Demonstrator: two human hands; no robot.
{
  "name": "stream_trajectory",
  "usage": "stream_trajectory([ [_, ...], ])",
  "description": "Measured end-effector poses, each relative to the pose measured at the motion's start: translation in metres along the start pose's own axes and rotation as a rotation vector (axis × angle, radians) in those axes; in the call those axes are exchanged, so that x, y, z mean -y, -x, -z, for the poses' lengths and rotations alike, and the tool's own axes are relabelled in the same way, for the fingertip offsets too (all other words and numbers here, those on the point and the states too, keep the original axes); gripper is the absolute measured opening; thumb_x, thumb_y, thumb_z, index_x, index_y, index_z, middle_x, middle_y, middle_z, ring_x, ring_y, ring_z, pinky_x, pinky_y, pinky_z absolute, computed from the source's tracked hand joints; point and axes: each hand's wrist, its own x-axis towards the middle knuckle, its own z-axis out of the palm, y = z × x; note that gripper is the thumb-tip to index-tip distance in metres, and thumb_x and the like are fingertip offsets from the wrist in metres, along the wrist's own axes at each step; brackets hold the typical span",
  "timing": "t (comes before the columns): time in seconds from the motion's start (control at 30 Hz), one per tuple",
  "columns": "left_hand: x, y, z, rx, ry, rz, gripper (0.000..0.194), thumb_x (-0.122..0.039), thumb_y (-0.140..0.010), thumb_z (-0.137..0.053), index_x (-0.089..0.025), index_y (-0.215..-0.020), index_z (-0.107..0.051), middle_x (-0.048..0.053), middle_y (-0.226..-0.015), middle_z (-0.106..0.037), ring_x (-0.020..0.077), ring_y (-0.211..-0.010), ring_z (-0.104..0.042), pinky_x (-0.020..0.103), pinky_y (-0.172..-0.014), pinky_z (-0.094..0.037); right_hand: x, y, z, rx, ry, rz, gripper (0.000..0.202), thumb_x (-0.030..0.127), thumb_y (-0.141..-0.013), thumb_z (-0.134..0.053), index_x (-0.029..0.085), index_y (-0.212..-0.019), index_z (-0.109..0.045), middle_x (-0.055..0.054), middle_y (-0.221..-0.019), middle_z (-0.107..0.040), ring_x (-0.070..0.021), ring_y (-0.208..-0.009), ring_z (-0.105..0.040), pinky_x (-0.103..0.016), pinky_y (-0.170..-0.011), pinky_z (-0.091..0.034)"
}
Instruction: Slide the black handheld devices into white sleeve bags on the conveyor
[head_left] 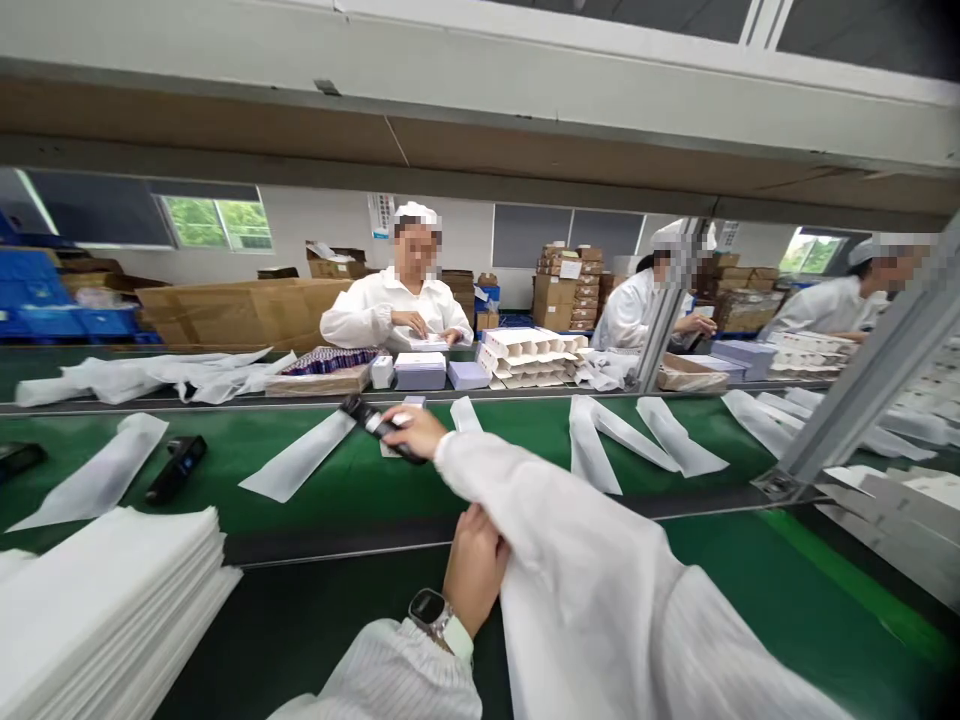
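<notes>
My right hand (420, 432) reaches over the green conveyor belt, its fingers wrapped round a black handheld device (369, 416). Just behind that device lies a translucent white foam sleeve (300, 465) on the belt. My left hand (474, 568), with a watch on the wrist, is closer to me and under my right forearm. Its fingers are curled at the top edge of a white foam sheet (525, 640), which hangs down beside it. My right sleeve hides part of these fingers and of the sheet. Another black device (177, 468) lies on the belt at left.
A tall stack of white foam sheets (112, 610) stands at front left. More foam sleeves (682, 440) lie along the belt. Across it, a co-worker (409, 300) handles a box behind lilac boxes (420, 372) and carton trays (529, 350). A slanted metal post (855, 370) stands at right; a shelf hangs overhead.
</notes>
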Motion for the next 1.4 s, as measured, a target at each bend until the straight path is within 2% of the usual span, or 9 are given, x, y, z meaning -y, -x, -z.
stream_trajectory([
  [0.13, -0.007, -0.007, 0.002, 0.050, -0.137, -0.091, 0.018, -0.024, -0.084, -0.037, -0.021, -0.081, -0.054, 0.003, -0.085, -0.053, 0.0192, -0.081, -0.045, 0.035, -0.071, -0.037, 0.001, 0.074, 0.095, -0.119, -0.603, 0.193, 0.078, 0.021, -0.063, -0.063, 0.033, -0.125, -0.016, 0.000, -0.094, -0.057, -0.0168, -0.079, -0.059, -0.036, -0.072, -0.047],
  [0.27, -0.008, -0.007, 0.002, 0.083, -0.211, -0.119, 0.017, -0.024, -0.085, -0.034, -0.022, -0.082, -0.050, 0.002, -0.092, -0.048, 0.0189, -0.085, -0.042, 0.034, -0.071, -0.035, -0.024, 0.139, 0.138, -0.215, -0.719, 0.066, 0.095, 0.020, -0.062, -0.066, 0.041, -0.126, 0.000, 0.000, -0.086, -0.058, -0.0192, -0.075, -0.061, -0.035, -0.061, -0.048],
  [0.6, -0.009, -0.008, 0.005, 0.076, -0.224, -0.050, 0.021, -0.029, -0.085, -0.030, -0.020, -0.077, -0.047, 0.002, -0.092, -0.047, 0.0188, -0.085, -0.039, 0.034, -0.073, -0.032, -0.048, 0.151, 0.112, -0.062, -0.770, -0.037, 0.100, 0.019, -0.055, -0.070, 0.044, -0.122, -0.001, 0.003, -0.089, -0.053, -0.0191, -0.068, -0.061, -0.039, -0.059, -0.049],
  [0.77, -0.010, -0.017, 0.011, -0.019, -0.160, 0.019, 0.023, -0.031, -0.085, -0.030, -0.020, -0.075, -0.048, 0.002, -0.092, -0.045, 0.0188, -0.088, -0.039, 0.036, -0.079, -0.032, -0.050, 0.148, 0.106, -0.022, -0.488, -0.156, 0.059, 0.039, -0.058, -0.068, 0.025, -0.107, -0.039, 0.004, -0.066, -0.053, -0.0113, -0.053, -0.054, -0.027, -0.052, -0.045],
  [0.87, -0.021, -0.030, 0.021, -0.120, -0.114, 0.046, 0.023, -0.033, -0.084, -0.032, -0.021, -0.076, -0.049, 0.002, -0.096, -0.041, 0.0193, -0.093, -0.037, 0.037, -0.084, -0.031, -0.052, 0.152, 0.103, 0.176, -0.464, -0.125, 0.039, 0.047, -0.059, -0.064, 0.016, -0.079, -0.054, 0.003, -0.066, -0.052, -0.0076, -0.059, -0.051, -0.021, -0.057, -0.042],
  [1.0, -0.033, -0.040, 0.030, -0.218, 0.022, 0.067, 0.019, -0.035, -0.082, -0.037, -0.022, -0.077, -0.050, 0.001, -0.097, -0.042, 0.0189, -0.097, -0.037, 0.035, -0.087, -0.030, -0.053, 0.151, 0.094, 0.487, -0.509, -0.121, 0.042, 0.044, -0.049, -0.071, 0.012, -0.074, -0.059, -0.001, -0.069, -0.057, -0.0111, -0.064, -0.055, -0.026, -0.063, -0.043],
  [1.13, -0.021, -0.026, 0.016, -0.236, 0.161, 0.188, 0.020, -0.034, -0.082, -0.035, -0.025, -0.099, -0.042, 0.002, -0.099, -0.045, 0.0172, -0.092, -0.041, 0.032, -0.081, -0.034, -0.054, 0.131, 0.124, -0.120, -0.439, -0.083, 0.050, 0.048, -0.041, -0.071, 0.011, -0.072, -0.059, -0.004, -0.064, -0.057, -0.0154, -0.057, -0.055, -0.030, -0.054, -0.044],
  [1.23, -0.008, -0.011, 0.003, -0.034, 0.077, 0.267, 0.019, -0.033, -0.079, -0.040, -0.024, -0.096, -0.045, 0.001, -0.090, -0.049, 0.0189, -0.089, -0.043, 0.036, -0.080, -0.032, -0.062, 0.110, 0.179, -0.498, -0.364, -0.022, 0.047, 0.054, -0.056, -0.056, 0.015, -0.083, -0.055, -0.004, -0.074, -0.057, -0.0149, -0.066, -0.054, -0.027, -0.057, -0.043],
  [1.4, -0.004, -0.004, -0.003, 0.210, -0.074, 0.209, 0.006, -0.028, -0.067, -0.053, -0.021, -0.066, -0.052, -0.002, -0.075, -0.052, 0.0196, -0.084, -0.043, 0.036, -0.074, -0.030, -0.105, 0.089, 0.231, -0.832, -0.143, -0.064, 0.031, 0.044, -0.063, -0.045, 0.015, -0.071, -0.054, -0.008, -0.072, -0.056, -0.0223, -0.079, -0.051, -0.032, -0.066, -0.041],
])
